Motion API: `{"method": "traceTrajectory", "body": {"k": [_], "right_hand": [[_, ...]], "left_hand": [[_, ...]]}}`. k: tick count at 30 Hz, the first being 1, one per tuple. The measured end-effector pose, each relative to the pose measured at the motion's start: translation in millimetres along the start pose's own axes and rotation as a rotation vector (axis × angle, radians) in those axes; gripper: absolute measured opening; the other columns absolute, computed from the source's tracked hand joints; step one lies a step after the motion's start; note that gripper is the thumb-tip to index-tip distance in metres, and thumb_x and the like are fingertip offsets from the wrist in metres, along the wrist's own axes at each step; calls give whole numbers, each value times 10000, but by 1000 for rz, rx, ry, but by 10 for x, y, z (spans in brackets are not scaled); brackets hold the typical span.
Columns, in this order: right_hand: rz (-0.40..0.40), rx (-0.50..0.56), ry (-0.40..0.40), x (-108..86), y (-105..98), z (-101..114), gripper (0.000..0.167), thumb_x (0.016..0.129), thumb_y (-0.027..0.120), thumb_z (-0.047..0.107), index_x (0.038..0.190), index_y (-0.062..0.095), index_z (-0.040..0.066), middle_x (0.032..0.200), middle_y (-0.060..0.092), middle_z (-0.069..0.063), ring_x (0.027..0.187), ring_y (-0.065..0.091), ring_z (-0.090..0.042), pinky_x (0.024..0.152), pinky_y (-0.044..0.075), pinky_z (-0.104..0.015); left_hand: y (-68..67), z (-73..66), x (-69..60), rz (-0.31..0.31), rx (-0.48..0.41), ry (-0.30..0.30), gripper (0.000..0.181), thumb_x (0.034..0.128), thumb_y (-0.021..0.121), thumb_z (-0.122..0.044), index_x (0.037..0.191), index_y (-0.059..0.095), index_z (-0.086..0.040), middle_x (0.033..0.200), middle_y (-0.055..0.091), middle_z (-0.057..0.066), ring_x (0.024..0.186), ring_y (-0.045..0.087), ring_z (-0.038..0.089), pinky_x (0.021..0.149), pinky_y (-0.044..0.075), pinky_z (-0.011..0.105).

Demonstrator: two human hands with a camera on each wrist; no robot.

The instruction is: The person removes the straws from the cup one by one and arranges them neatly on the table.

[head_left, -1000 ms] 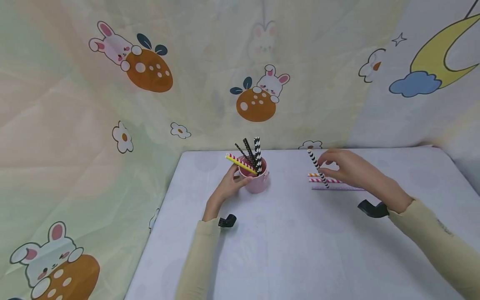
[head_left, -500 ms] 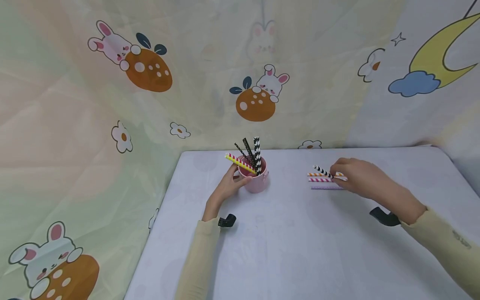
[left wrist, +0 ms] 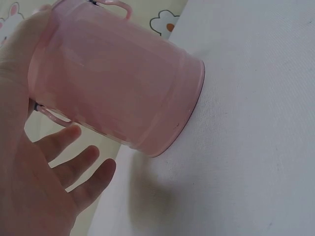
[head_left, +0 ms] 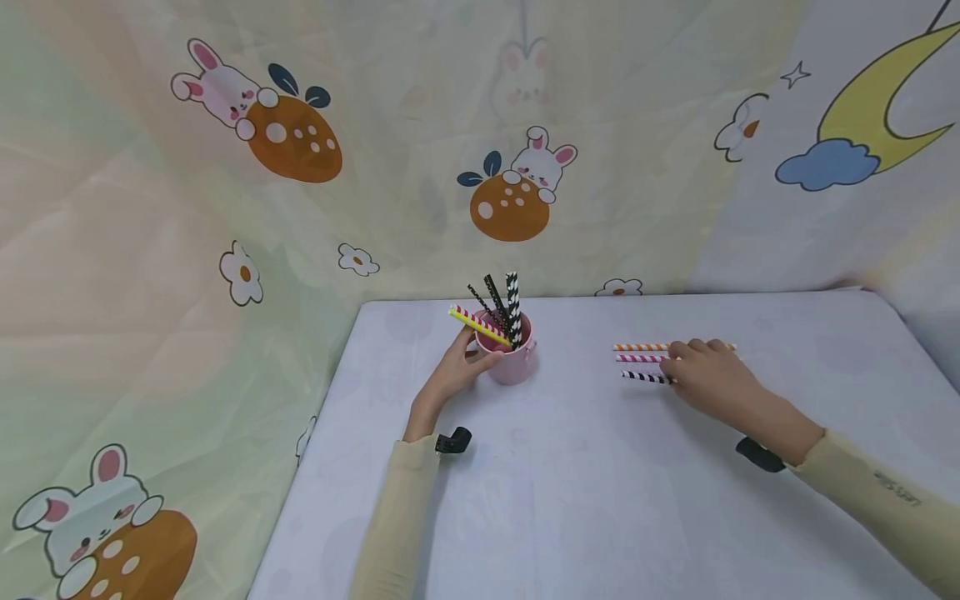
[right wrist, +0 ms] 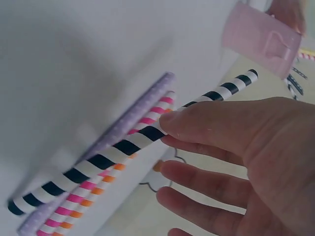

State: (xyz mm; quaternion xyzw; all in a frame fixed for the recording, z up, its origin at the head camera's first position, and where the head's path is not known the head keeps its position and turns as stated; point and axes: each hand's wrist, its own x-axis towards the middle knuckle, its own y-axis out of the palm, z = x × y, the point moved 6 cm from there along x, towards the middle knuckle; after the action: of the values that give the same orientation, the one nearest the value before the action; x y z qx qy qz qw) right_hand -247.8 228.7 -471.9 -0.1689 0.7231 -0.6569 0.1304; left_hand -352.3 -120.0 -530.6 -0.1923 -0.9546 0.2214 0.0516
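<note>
A pink cup [head_left: 512, 367] with small side handles holds several straws, black patterned and one yellow-and-red striped [head_left: 480, 326]. My left hand [head_left: 455, 372] grips its rim at the left, thumb in front; in the left wrist view the other fingers of the hand [left wrist: 49, 182] hang free below the cup [left wrist: 118, 73]. At the right, my right hand [head_left: 712, 379] pinches a black-and-white striped straw [head_left: 645, 377] between thumb and index finger. In the right wrist view this straw [right wrist: 101, 163] crosses over a purple straw [right wrist: 123, 118], a pink-striped one [right wrist: 152, 115] and an orange-striped one [right wrist: 96, 191].
The white table [head_left: 555, 500] reaches back to a printed cloth backdrop [head_left: 405, 167] with rabbits, flowers and a moon. The straws lie roughly side by side near the table's back right, apart from the cup.
The right hand has lowered the black-and-white straw from a steep tilt to nearly flat, toward the front of the row of straws. The left hand and cup have stayed in place.
</note>
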Motion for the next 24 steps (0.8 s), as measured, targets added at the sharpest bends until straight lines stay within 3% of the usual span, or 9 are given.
{"method": "traceTrajectory", "body": {"k": [7, 14, 24], "right_hand": [[21, -3, 35, -14, 189, -40, 223, 829, 789, 111, 1043, 747, 63, 1145, 667, -202, 1089, 614, -430, 935, 489, -620], [-7, 18, 41, -45, 261, -77, 220, 841, 778, 114, 1051, 747, 55, 1180, 641, -212, 1129, 584, -447, 964, 475, -639], [-35, 52, 40, -70, 332, -98, 134, 846, 752, 73, 978, 745, 54, 1127, 639, -201, 1079, 596, -439, 912, 484, -645]], "left_hand": [[-1, 10, -3, 0, 5, -6, 875, 880, 706, -564, 1587, 233, -357, 1645, 285, -36, 1496, 333, 290, 1179, 397, 474], [-2, 9, -1, -1, -7, -2, 864, 880, 709, -559, 1581, 237, -380, 1643, 284, -48, 1495, 335, 285, 1174, 406, 469], [-2, 26, 3, 0, -16, -20, 849, 885, 714, -537, 1576, 246, -381, 1634, 295, -56, 1494, 336, 281, 1178, 402, 468]]}}
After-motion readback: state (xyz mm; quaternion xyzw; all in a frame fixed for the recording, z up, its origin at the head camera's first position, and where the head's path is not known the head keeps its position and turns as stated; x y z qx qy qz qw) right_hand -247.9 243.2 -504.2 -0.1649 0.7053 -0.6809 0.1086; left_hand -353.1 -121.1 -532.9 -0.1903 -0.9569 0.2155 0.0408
